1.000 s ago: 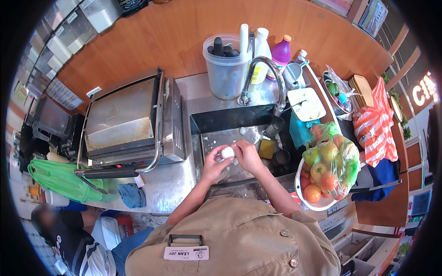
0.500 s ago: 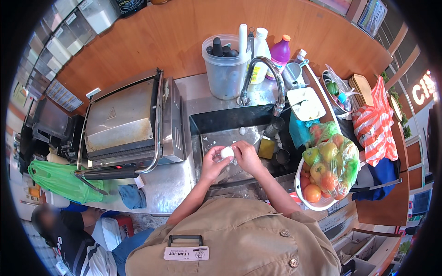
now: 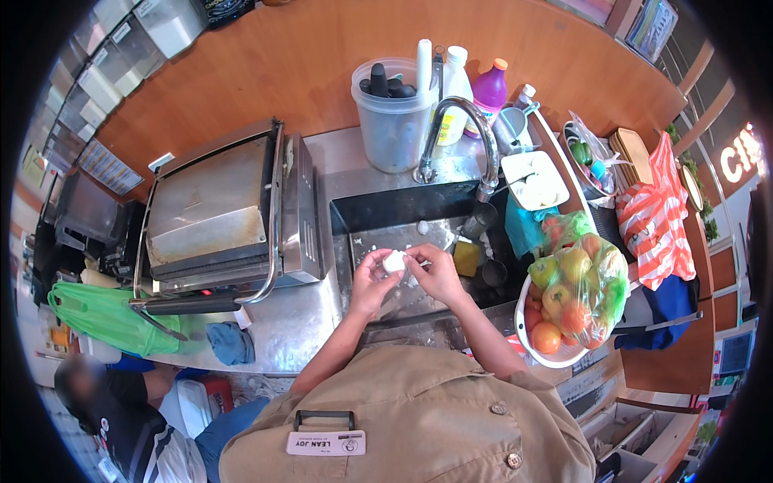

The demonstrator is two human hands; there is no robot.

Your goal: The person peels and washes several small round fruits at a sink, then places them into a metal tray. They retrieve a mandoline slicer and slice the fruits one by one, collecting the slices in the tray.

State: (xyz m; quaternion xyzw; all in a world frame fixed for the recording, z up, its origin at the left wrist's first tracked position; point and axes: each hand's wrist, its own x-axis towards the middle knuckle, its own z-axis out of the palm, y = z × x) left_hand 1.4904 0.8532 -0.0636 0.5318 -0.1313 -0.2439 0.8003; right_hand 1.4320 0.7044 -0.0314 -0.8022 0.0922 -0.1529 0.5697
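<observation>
Over the sink (image 3: 348, 221), my left hand (image 3: 369, 286) holds a white boiled egg (image 3: 394, 262), cupped between thumb and fingers. My right hand (image 3: 436, 274) touches the egg's right side, thumb and fingertips pinched against it. Whether a bit of shell sits between those fingertips is too small to tell. White shell fragments are scattered on the sink's bottom. Farther back in the sink lies another whole egg (image 3: 423, 228). A yellow sponge (image 3: 465, 259) and dark cups (image 3: 493, 274) are beside my right hand. White eggs lie in a white tray (image 3: 563, 190) at the sink's right.
The chrome faucet (image 3: 492, 165) arches over the sink's back. Behind it stand a plastic tub of utensils (image 3: 390, 133) and bottles (image 3: 487, 88). A press grill (image 3: 209, 209) occupies the left counter. A fruit basket (image 3: 555, 359) sits at right. A seated person (image 3: 133, 419) is lower left.
The egg has tilted slightly in my left hand. My right fingers have curled in closer to its side. Both hands stay over the sink.
</observation>
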